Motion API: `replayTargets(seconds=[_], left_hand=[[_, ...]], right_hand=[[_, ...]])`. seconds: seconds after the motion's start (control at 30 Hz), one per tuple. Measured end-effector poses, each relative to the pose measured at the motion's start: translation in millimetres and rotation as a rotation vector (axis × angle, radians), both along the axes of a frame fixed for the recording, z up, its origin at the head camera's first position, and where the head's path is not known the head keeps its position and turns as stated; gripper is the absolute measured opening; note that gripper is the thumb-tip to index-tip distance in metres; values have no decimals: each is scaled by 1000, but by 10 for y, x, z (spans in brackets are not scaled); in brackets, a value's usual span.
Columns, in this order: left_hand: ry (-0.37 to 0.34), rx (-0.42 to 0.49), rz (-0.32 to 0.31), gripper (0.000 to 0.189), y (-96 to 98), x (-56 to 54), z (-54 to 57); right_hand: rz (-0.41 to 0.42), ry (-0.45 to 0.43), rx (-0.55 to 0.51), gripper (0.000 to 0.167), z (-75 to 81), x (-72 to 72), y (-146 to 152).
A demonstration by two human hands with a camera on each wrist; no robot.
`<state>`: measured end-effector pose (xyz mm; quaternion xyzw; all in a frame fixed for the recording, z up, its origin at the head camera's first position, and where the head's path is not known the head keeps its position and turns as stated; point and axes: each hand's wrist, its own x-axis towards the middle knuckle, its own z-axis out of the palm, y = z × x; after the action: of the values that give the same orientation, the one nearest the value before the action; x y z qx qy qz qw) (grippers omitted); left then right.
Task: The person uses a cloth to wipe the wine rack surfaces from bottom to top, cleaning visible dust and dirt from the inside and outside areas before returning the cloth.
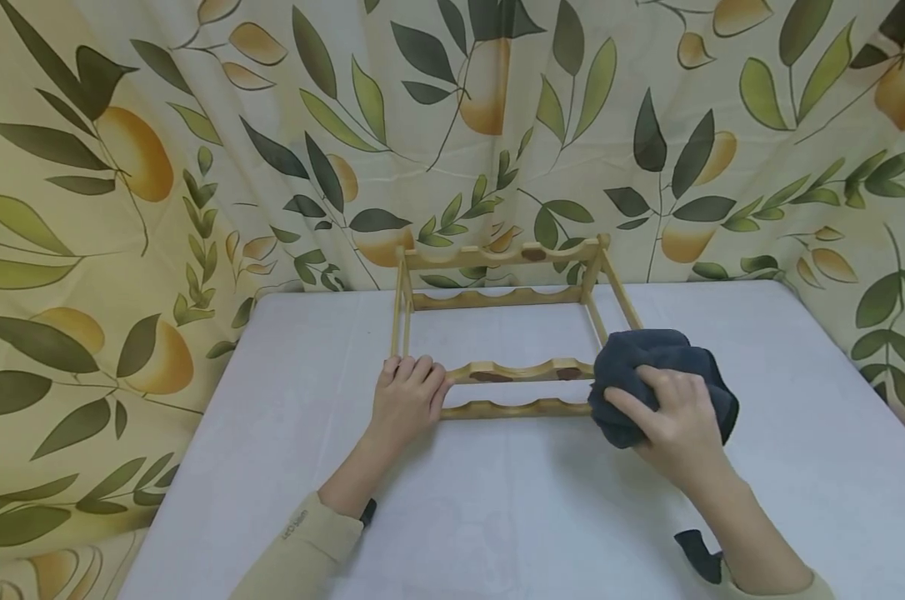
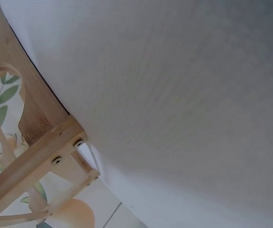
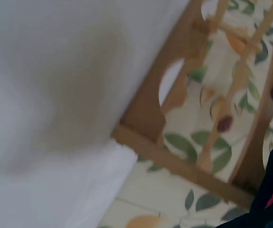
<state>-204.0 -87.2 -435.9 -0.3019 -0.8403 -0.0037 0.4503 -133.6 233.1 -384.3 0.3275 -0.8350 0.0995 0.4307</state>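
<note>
A light wooden rack [image 1: 523,374] with scalloped rails stands on the white-covered table. At its front left corner, my left hand [image 1: 410,396] grips the frame with the fingers bent over the top. My right hand [image 1: 677,417] holds a bunched dark blue cloth [image 1: 621,354] against the front right corner, which the cloth hides. The left wrist view shows one end of the rack [image 2: 27,172] with screw heads in its side bar. In the right wrist view the rack [image 3: 145,107] appears beside the cloth's dark edge [image 3: 259,207] and a red patch.
White cloth covers the table [image 1: 295,333]. Behind it and at both sides hangs a curtain [image 1: 437,192] printed with leaves and orange fruit. The rack's back rails stand near the table's far edge. Dark straps [image 1: 698,554] show at the wrists.
</note>
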Motion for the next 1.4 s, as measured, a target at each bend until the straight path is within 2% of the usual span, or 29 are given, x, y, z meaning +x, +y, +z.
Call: replayTargets(seconds=[0.13,0.23,0.37,0.43,0.6,0.87,1.13,1.2,1.33,1.4], left_hand=[[14,1,1,34,-1,-1,-11],[16,4,-3,34,-5,-8,-21],[18,6,-8,34,-1,-16,-27],[21,6,-8,35,1,-17,-23],[15,9,-17,35,1,-19,-23],[18,9,-18,36,-14,-23,-28],[44,-19,-11,39,-24,-27,-11],[40,-17,-15,39,-29,-28,-5],[38,1,-29,39,-21,-33,-3],[45,3,-33,39,-18,-39,-8]], right_hand=[[32,-47,53,31,-94,8,-125],[62,-69,64,16,-140,-24,-194],[68,-89,70,58,-183,-99,-256],[54,-101,88,68,-211,-135,-271],[26,-120,142,76,-291,-212,-284],[-3,-102,195,77,-353,-298,-296],[19,-81,146,83,-407,-366,-312],[28,-74,129,77,-426,-385,-326],[34,-40,108,32,-464,-420,-345],[32,-27,102,24,-481,-429,-352]])
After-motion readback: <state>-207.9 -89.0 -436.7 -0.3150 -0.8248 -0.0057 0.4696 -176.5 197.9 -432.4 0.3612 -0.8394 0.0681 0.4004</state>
